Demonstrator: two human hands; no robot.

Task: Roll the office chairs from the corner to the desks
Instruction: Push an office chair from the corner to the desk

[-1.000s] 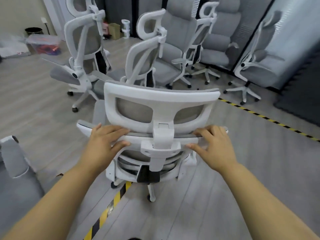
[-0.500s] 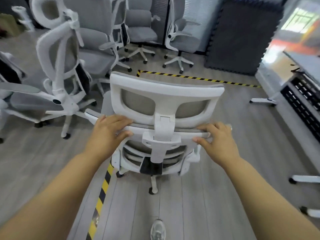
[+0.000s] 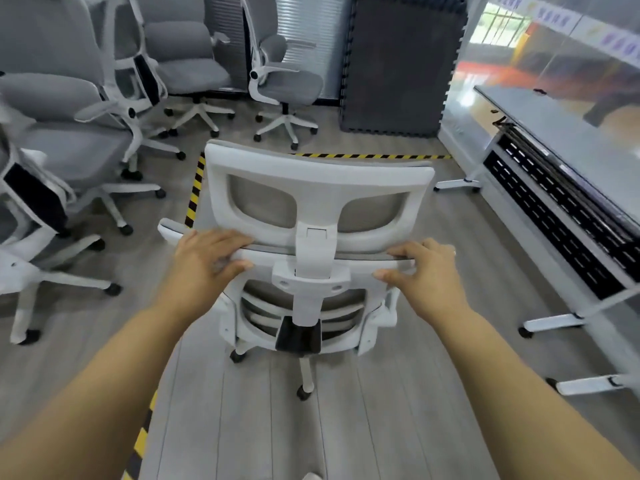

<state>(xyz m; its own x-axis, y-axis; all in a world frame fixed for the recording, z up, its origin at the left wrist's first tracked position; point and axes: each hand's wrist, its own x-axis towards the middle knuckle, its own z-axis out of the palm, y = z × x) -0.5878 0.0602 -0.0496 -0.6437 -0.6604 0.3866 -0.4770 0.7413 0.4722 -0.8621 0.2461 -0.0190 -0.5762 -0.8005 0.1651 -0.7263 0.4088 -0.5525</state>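
Dark foam mat (image 3: pixel 398 64) upright at 12 o'clock. Yellow-black floor tape (image 3: pixel 374 156) running 11 to 1 o'clock. Closed blinds (image 3: pixel 308 15) at 12. Grey plank floor (image 3: pixel 259 410).

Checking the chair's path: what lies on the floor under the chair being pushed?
Under the white-framed grey mesh office chair, grey plank flooring and two black casters show; yellow-black hazard tape runs along its left. The backrest hides the remaining base.

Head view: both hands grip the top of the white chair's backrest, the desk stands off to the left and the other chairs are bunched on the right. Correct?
Not quite: the sides are swapped. In the head view the desk stands to the right and the other chairs are bunched on the left. The left hand and right hand do grip the top of the white chair's backrest.
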